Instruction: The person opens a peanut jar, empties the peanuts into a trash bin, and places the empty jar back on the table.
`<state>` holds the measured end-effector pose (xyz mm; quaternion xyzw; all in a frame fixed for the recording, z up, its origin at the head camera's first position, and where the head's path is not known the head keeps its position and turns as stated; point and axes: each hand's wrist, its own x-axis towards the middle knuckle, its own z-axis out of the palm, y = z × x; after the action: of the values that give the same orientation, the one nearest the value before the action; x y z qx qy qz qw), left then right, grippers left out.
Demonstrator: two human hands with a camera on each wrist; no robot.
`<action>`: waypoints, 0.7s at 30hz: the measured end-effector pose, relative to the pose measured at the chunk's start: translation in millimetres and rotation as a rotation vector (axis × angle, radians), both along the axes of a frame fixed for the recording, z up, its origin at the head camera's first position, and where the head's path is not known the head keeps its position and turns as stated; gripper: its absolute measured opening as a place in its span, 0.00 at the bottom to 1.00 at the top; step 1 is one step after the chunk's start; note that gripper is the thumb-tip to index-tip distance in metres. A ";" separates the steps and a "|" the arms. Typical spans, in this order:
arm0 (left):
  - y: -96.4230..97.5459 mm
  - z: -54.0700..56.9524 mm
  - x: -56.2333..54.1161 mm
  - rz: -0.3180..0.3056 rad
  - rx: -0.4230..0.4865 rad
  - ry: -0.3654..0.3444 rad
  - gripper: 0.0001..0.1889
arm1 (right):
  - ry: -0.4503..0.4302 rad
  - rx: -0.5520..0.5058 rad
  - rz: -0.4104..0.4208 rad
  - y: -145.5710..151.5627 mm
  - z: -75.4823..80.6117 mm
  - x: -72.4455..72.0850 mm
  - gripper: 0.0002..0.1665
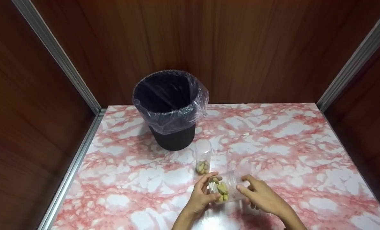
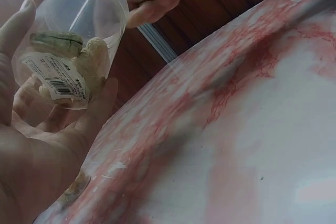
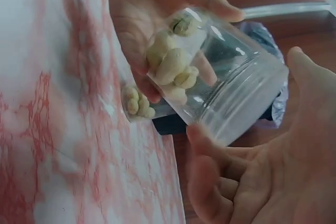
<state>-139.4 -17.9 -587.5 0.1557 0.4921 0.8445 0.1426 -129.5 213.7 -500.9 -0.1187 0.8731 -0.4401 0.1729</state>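
A clear plastic jar lies tilted on its side between my hands, with several pale nuts in their shells inside. One nut has a dark split along it. My left hand grips the jar round its base, where a white barcode label shows. At the other end, the thumb and fingers of my right hand hold the jar's clear lid from its two sides. Just beyond my left fingertips a second clear jar stands upright on the table, with similar nuts at its bottom.
A black bin with a translucent liner stands behind the jars, toward the back left. The red-and-white marbled table is bounded by brown wood-look panels at the back and sides. Metal rails run along the corners.
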 end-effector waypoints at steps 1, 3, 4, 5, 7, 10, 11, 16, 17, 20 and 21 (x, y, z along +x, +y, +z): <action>-0.3 -0.3 0.0 0.004 0.000 -0.002 0.36 | 0.001 0.020 -0.008 1.1 1.3 0.3 0.31; -0.6 -1.5 -0.1 0.009 0.001 -0.008 0.35 | 0.038 0.080 -0.066 2.0 3.1 -0.1 0.31; -0.8 -2.2 0.0 0.012 0.002 -0.009 0.36 | 0.070 0.099 -0.099 1.9 3.6 -0.3 0.30; -0.9 -2.5 0.4 0.014 0.003 -0.013 0.36 | 0.105 0.111 -0.126 1.7 3.3 -0.8 0.28; -0.7 -3.6 0.7 0.020 0.011 -0.016 0.38 | 0.163 0.086 -0.150 1.3 1.4 -1.6 0.25; -0.4 -4.7 1.1 0.028 0.017 -0.020 0.38 | 0.228 -0.057 -0.067 0.6 -3.3 -2.6 0.31; -0.4 -4.5 1.2 0.030 0.015 -0.021 0.38 | 0.245 -0.103 -0.023 0.4 -5.1 -3.0 0.35; -0.8 -2.6 -0.1 0.029 0.006 -0.009 0.37 | 0.321 -0.259 0.126 -0.3 -10.2 -5.5 0.46; -0.9 -2.1 -0.4 0.027 0.001 -0.004 0.37 | 0.319 -0.269 0.129 -0.4 -10.4 -6.0 0.46; -1.5 -0.6 -0.9 0.019 -0.013 0.009 0.38 | 0.286 -0.257 0.100 -1.3 -10.6 -6.8 0.45; -1.8 -0.3 -0.8 0.015 -0.017 0.013 0.38 | 0.265 -0.245 0.081 -1.9 -10.4 -6.8 0.44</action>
<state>-140.2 -19.7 -587.9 0.1562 0.5016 0.8402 0.1342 -136.3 211.8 -511.2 -0.2306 0.8227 -0.5163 0.0582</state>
